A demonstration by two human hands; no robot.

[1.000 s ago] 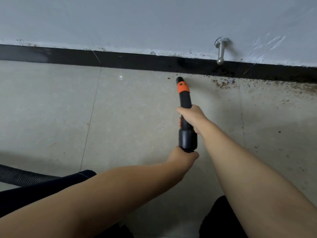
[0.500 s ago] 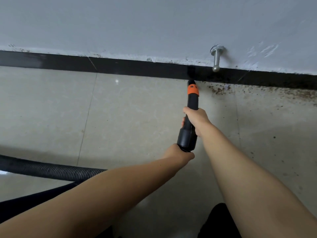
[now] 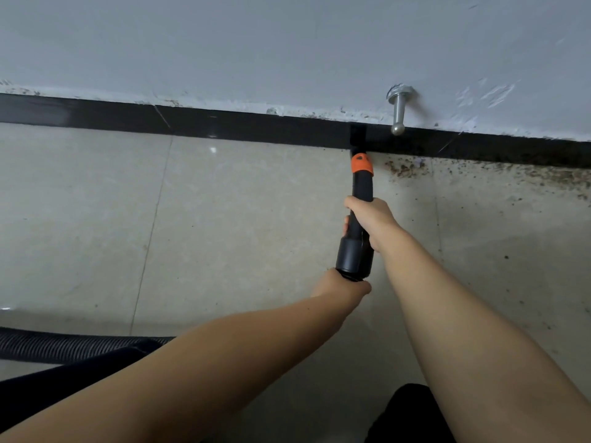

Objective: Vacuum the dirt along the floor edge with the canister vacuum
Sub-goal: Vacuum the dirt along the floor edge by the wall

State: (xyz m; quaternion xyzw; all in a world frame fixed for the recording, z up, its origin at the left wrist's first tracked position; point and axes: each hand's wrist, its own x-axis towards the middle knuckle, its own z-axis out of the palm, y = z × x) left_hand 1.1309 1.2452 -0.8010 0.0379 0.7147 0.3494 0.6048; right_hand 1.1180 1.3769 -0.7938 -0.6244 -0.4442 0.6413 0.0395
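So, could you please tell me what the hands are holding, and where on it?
The vacuum nozzle: right hand grips its middle, left hand its rear end.

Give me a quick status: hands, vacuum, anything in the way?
Right hand grips nozzle mid-shaft; left hand holds its rear end. Tip at baseboard. Dirt remains to the right. Door stopper above it.

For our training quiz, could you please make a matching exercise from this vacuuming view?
Things:
1. vacuum nozzle
2. door stopper
3. dirt
4. ribbed hose

Places:
A. lying on the floor at lower left
B. scattered along the baseboard, right of the nozzle tip
C. fixed to the wall above the baseboard
D. gripped by both hands, tip at the baseboard

Pairs: 1-D, 2-C, 3-B, 4-A
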